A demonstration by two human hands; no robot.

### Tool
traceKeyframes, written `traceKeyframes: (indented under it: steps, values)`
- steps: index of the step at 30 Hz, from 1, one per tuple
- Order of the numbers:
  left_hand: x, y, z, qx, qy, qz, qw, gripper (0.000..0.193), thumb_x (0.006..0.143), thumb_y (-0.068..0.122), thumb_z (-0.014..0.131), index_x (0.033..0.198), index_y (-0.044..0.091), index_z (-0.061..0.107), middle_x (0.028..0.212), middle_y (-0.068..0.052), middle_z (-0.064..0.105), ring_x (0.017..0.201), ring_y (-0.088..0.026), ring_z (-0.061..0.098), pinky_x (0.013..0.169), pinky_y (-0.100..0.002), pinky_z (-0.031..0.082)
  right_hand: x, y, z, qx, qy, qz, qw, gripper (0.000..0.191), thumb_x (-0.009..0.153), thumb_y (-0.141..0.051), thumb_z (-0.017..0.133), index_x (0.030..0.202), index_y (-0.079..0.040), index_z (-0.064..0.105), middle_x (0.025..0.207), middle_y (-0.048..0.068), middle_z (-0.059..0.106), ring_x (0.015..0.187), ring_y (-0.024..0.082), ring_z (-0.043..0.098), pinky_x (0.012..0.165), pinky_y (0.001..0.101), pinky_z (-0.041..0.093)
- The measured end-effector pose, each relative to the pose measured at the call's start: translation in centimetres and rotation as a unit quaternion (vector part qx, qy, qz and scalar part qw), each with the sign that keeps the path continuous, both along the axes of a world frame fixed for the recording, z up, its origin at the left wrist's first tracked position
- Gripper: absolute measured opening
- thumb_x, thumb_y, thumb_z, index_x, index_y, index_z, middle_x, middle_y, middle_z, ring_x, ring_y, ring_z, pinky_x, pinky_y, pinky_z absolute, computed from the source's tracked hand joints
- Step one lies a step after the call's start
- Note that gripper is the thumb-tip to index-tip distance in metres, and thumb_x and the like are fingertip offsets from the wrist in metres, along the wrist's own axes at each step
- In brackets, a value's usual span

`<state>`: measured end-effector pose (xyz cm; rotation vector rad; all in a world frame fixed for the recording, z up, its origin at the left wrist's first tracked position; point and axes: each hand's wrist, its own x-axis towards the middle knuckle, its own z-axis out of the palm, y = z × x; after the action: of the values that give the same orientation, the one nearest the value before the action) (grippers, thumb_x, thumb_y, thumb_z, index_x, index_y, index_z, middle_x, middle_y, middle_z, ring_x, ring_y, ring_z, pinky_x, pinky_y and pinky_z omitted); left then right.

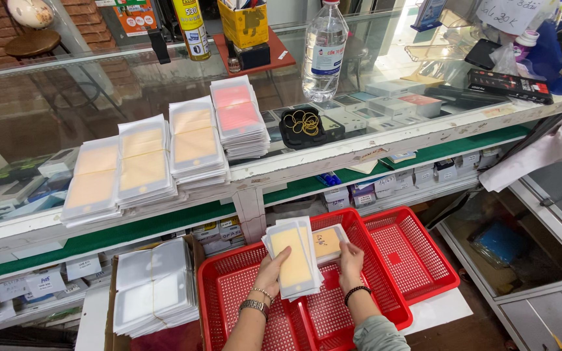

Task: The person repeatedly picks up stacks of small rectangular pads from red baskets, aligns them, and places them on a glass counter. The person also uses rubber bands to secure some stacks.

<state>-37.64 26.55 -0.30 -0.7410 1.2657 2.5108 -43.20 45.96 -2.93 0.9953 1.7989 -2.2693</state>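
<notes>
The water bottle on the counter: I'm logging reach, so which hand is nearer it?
Right. The right hand is almost directly below the water bottle; the left hand is farther left, holding a packet stack.

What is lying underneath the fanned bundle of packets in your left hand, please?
Under the bundle of packets in the left hand sits a red basket; its mesh floor directly beneath is covered.

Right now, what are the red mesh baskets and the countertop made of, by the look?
Red mesh baskets: moulded plastic, it seems; uniform glossy red, fine grid walls, thick rims. Countertop: clear glass, reflective, boxes visible underneath; its edge frame looks like white-painted wood, chipped. The fanned sleeves in the left hand look like glossy plastic film over card.
</notes>
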Motion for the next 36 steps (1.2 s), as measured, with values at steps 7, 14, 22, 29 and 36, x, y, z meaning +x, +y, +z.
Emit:
traceKeyframes:
  steps: [7, 14, 22, 29, 36]
  values:
    - [-0.8, -3.0, -1.3, 0.010, -0.024, 0.026, 0.999, 0.060, 0.088, 0.025, 0.073, 0.138, -0.003, 0.054, 0.132, -0.018, 0.068, 0.119, -0.029, 0.069, 0.099, -0.039, 0.059, -0.9, -2.8, -1.8, -0.063, -0.115, -0.079, 0.988, 0.054, 0.087, -0.033, 0.087, 0.120, 0.005, 0.068, 0.106, 0.017, 0.069, 0.085, 0.026, 0.057, 0.064, 0.0363, 0.052]
    - [-0.5, -4.1, -1.3, 0.005, -0.033, 0.036, 0.999, 0.060, 0.088, 0.026, 0.074, 0.136, -0.004, 0.056, 0.130, -0.018, 0.069, 0.116, -0.028, 0.069, 0.097, -0.039, 0.059, -0.4, -3.2, -2.4, -0.027, -0.013, -0.125, 0.992, 0.043, 0.094, -0.023, 0.071, 0.122, 0.007, 0.057, 0.116, 0.018, 0.068, 0.097, 0.029, 0.070, 0.071, 0.0392, 0.063]
    - [0.5, -3.1, -1.0, -0.030, -0.039, 0.076, 0.996, 0.058, 0.089, 0.025, 0.073, 0.137, -0.003, 0.055, 0.130, -0.020, 0.068, 0.114, -0.029, 0.070, 0.096, -0.039, 0.060, 2.2, 2.2, -0.1, 0.210, 0.018, -0.020, 0.977, 0.032, 0.106, -0.021, 0.056, 0.125, 0.004, 0.060, 0.109, 0.021, 0.069, 0.092, 0.025, 0.065, 0.078, 0.0359, 0.053]
    - [1.5, -1.5, -0.4, -0.070, -0.042, 0.068, 0.994, 0.062, 0.089, 0.027, 0.071, 0.141, -0.002, 0.053, 0.135, -0.019, 0.066, 0.119, -0.030, 0.068, 0.101, -0.041, 0.057, 1.4, 3.8, 5.4, 0.079, 0.118, 0.180, 0.973, 0.032, 0.099, -0.020, 0.059, 0.119, 0.004, 0.063, 0.096, 0.011, 0.073, 0.084, 0.018, 0.069, 0.073, 0.0323, 0.058]
    - [1.8, 0.6, 1.6, 0.003, -0.018, 0.045, 0.999, 0.076, 0.087, 0.050, 0.068, 0.140, -0.003, 0.056, 0.129, -0.022, 0.068, 0.116, -0.030, 0.069, 0.094, -0.040, 0.058, 0.5, -0.9, 4.4, 0.002, 0.091, 0.299, 0.950, 0.031, 0.092, -0.015, 0.071, 0.110, 0.008, 0.062, 0.093, 0.016, 0.072, 0.075, 0.019, 0.072, 0.064, 0.0298, 0.061]
